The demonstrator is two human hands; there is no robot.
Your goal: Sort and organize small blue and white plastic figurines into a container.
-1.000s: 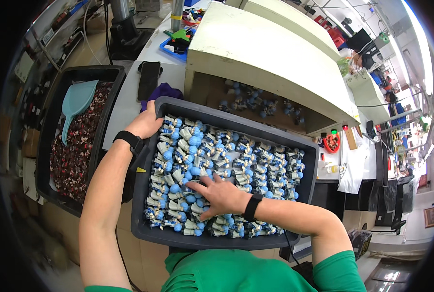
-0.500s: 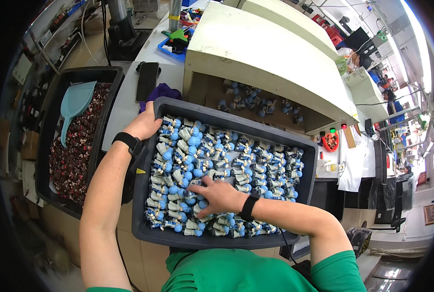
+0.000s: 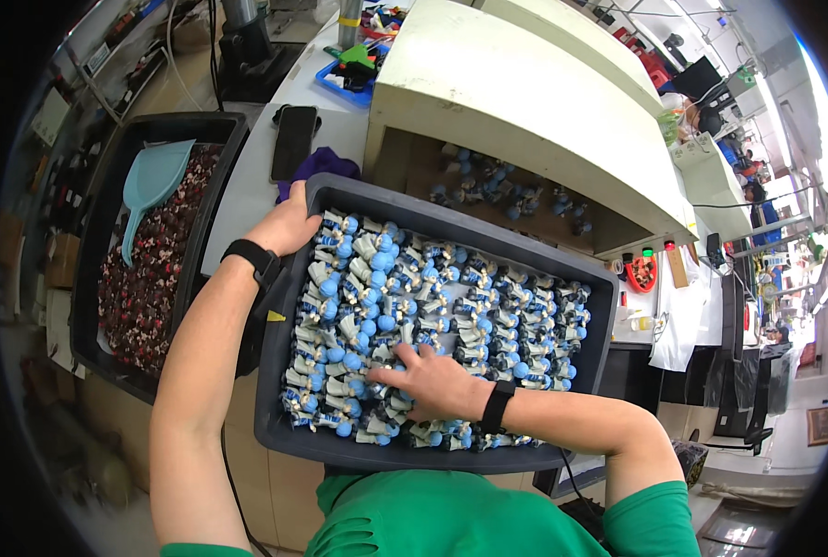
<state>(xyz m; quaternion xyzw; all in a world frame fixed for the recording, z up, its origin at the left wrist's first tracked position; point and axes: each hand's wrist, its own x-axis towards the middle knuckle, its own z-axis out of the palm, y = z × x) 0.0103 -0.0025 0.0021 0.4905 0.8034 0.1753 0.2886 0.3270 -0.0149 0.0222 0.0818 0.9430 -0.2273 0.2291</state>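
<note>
A large dark grey tray (image 3: 460, 225) is tilted in front of me. Rows of small figurines (image 3: 366, 265) with round blue heads and pale grey and blue bodies lie packed inside it. My left hand (image 3: 289, 223) is closed on the tray's far left rim, the fingers partly hidden behind it. Over the near middle of the tray, my right hand (image 3: 440, 382) rests among the figurines with its fingers spread. Its fingertips touch some of them, and no figurine shows clearly in its grasp. A pale strip of tray bottom shows between the rows beyond this hand.
Left of me, a black bin (image 3: 228, 139) holds dark red bits and a light blue dustpan (image 3: 154, 181). A phone (image 3: 294, 141) and a purple cloth (image 3: 326, 167) lie beyond the tray. More figurines (image 3: 516, 197) sit beneath a cream machine housing (image 3: 525, 121). A red bowl (image 3: 642, 272) stands right.
My right hand has moved slightly nearer to me over the figurines. The whole view has shifted a little, while my left hand keeps its hold on the rim.
</note>
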